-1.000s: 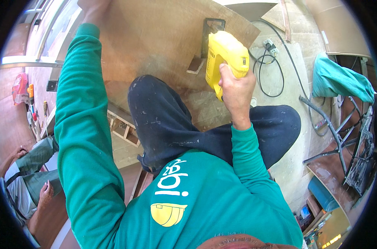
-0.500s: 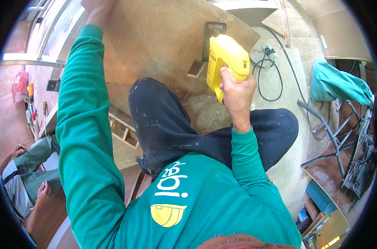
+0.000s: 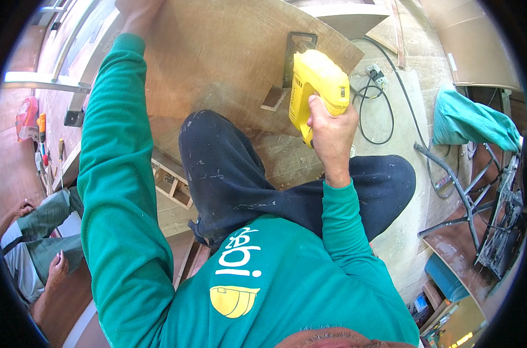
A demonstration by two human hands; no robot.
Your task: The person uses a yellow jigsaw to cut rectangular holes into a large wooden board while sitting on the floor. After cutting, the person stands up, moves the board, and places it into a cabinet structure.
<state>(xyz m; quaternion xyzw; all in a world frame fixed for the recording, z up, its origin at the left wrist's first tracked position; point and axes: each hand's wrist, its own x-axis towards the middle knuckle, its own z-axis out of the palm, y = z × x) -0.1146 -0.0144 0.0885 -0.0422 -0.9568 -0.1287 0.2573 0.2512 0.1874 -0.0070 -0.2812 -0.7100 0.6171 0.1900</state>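
Observation:
In my right hand (image 3: 337, 130) is a yellow jigsaw (image 3: 319, 81), its body gripped with the fingers wrapped around it and the thumb on the near side. The saw's dark metal base plate (image 3: 289, 64) rests on a thin plywood sheet (image 3: 228, 55) lying across in front of my knees. Beside the base plate is a small rectangular cut-out (image 3: 273, 98) in the sheet, near its close edge. My left arm reaches far forward, and my left hand (image 3: 140, 13) is at the sheet's far left part; its fingers are hidden by the frame's upper edge. The saw's blade is out of sight.
A black cord (image 3: 394, 78) loops on the floor beside a socket block (image 3: 376, 75). To the right stand a metal-legged frame (image 3: 457, 180) and a green cloth (image 3: 472, 119). An aluminium ladder (image 3: 46, 81) and screwdrivers (image 3: 61, 152) are at left, where another person (image 3: 49, 232) sits.
Almost everything stays in place. The view has shifted very slightly; the jigsaw and both hands keep their positions on the plywood.

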